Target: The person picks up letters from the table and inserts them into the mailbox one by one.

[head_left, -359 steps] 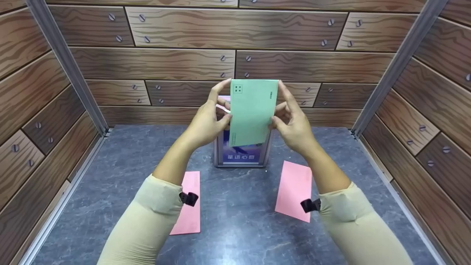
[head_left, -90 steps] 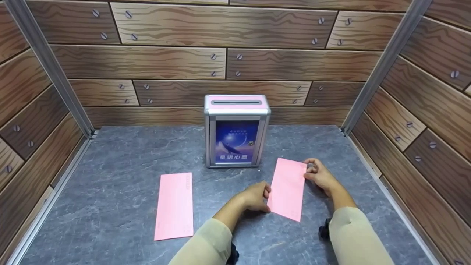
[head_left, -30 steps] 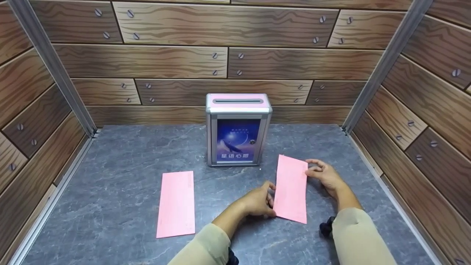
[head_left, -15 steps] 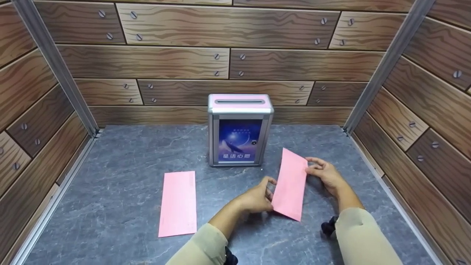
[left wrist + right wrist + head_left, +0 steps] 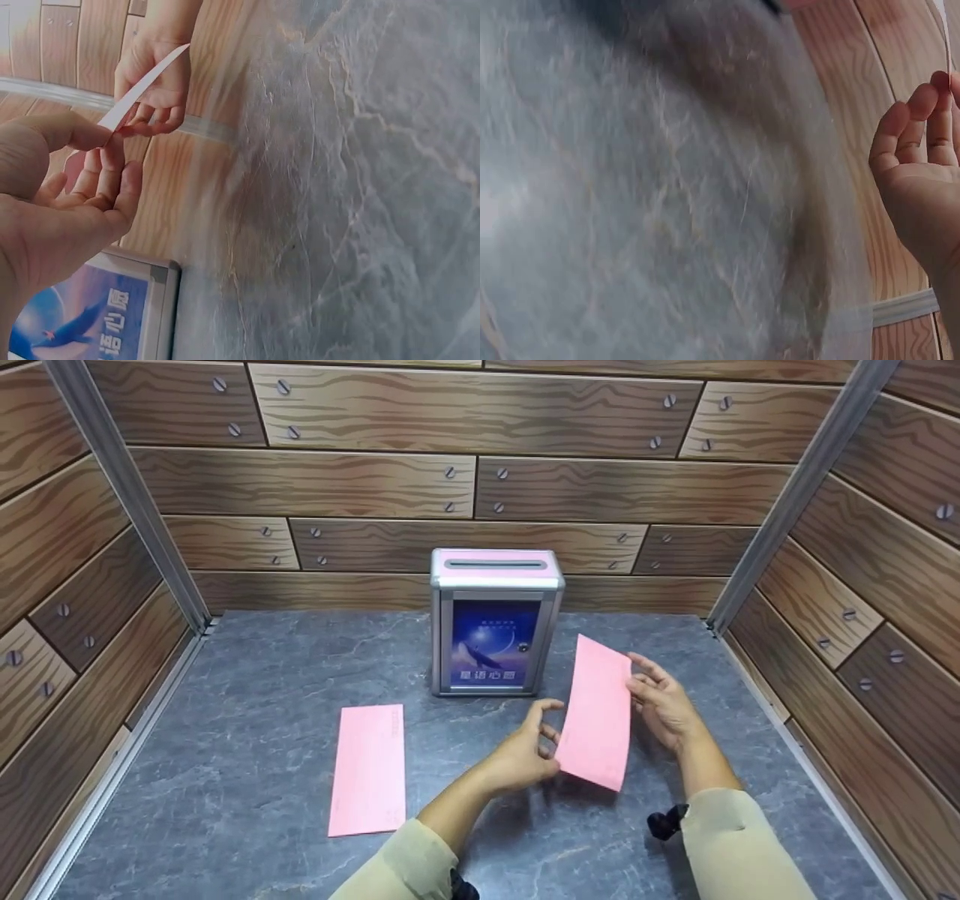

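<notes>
A pink envelope is held tilted above the table, right of centre, by both hands. My left hand pinches its lower left edge between thumb and fingers. On the upper right edge, my right hand grips it with thumb and fingers. The left wrist view shows the envelope nearly edge-on, with the left thumb pressing it. Only the fingers and palm of the right hand show in the right wrist view, at the envelope's thin edge. Another pink envelope lies flat on the table, left of centre.
Behind the hands stands an upright silver-framed box with a slot in its pink top and a blue whale picture on its door. Wood-patterned walls with metal corner posts enclose the grey marbled table at the back and both sides.
Earlier, both hands held a green envelope in front of the box; it is no longer in view. Since then they have taken the right pink envelope, lifted it off the table and tilted it.
</notes>
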Motion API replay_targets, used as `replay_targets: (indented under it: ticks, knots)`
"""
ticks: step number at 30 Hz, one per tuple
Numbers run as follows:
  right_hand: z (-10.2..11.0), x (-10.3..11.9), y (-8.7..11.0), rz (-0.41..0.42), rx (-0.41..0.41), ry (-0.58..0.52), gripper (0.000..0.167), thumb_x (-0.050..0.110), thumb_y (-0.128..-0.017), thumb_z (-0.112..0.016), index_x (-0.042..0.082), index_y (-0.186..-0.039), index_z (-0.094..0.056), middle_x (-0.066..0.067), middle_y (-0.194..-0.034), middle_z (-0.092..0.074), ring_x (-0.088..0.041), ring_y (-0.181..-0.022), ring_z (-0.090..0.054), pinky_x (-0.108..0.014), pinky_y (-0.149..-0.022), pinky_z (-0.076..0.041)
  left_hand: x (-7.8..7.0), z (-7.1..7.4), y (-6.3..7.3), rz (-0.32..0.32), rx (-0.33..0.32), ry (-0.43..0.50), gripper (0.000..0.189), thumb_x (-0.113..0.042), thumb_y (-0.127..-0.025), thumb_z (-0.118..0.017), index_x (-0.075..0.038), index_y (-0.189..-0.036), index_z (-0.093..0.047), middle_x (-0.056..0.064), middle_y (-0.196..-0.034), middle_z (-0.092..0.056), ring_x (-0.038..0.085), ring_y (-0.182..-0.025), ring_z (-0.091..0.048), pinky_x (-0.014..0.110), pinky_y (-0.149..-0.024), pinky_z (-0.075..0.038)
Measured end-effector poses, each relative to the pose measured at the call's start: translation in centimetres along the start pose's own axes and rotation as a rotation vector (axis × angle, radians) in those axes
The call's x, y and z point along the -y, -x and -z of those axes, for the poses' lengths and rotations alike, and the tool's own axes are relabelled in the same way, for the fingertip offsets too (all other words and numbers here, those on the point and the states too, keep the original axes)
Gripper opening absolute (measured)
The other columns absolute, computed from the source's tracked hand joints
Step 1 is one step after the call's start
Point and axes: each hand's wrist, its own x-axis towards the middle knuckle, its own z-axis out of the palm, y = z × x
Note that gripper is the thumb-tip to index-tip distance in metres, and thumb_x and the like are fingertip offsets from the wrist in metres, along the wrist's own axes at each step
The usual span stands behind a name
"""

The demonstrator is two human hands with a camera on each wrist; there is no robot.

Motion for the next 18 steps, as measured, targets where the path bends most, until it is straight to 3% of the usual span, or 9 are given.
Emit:
replay_targets:
  ticks: [4,11,18]
  knots:
    - [-0.7,0.5,0.2,0.03,0.008,-0.054,0.052,-0.006,-0.107,-0.056,0.013,-0.155,-0.051,0.005,-0.094,-0.07,-0.01,-0.087,-0.069,-0.026,-0.08,-0.059,-0.1,0.1,0.2,-0.014,-0.005,-0.014,0.086,0.015,-0.083,-0.065,-0.03,-0.153,-0.043,0.002,-0.111,-0.061,0.011,-0.08,-0.063,0.021,-0.065,-0.055]
    - [-2.5,2.0,0.6,0.097,0.051,-0.151,0.048,-0.006,-0.106,-0.06,0.024,-0.142,-0.057,0.004,-0.091,-0.071,-0.009,-0.085,-0.071,-0.026,-0.076,-0.062,-0.6,0.5,0.9,-0.043,-0.007,-0.046,0.088,0.014,-0.084,-0.064,-0.032,-0.156,-0.041,0.003,-0.111,-0.064,0.009,-0.082,-0.063,0.022,-0.068,-0.056]
    - [-4.1,3.2,1.2,0.182,0.028,-0.16,0.043,-0.009,-0.105,-0.06,0.022,-0.133,-0.055,0.002,-0.089,-0.072,-0.01,-0.08,-0.07,-0.027,-0.066,-0.061,-0.9,0.5,1.1,-0.085,-0.045,-0.057,0.088,0.013,-0.085,-0.061,-0.031,-0.157,-0.038,0.007,-0.111,-0.066,0.009,-0.081,-0.064,0.022,-0.067,-0.057]
